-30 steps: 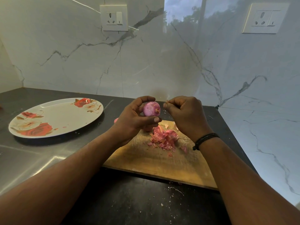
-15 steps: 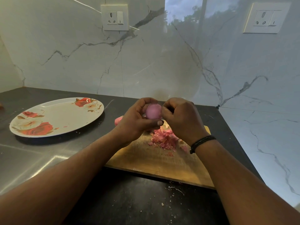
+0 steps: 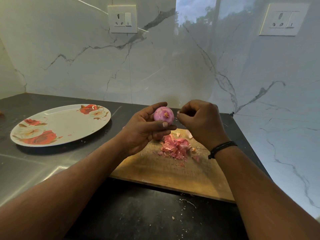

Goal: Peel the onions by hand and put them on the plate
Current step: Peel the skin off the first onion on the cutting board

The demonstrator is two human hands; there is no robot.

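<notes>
My left hand (image 3: 144, 129) grips the small round purple peeled onion (image 3: 163, 114) between thumb and curled fingers, above the far edge of the rectangular wooden cutting board (image 3: 170, 172). My right hand (image 3: 201, 121) sits just beside it, fingers curled, thumb and forefinger pressed together; I cannot tell whether they pinch anything. Pink onion skins (image 3: 176, 147) lie heaped on the board. The oval white rose-patterned plate (image 3: 69, 125) sits left. I read no writing anywhere.

Likely home kitchen: marble backsplash (image 3: 155, 66), cutting board (image 3: 173, 174).
</notes>
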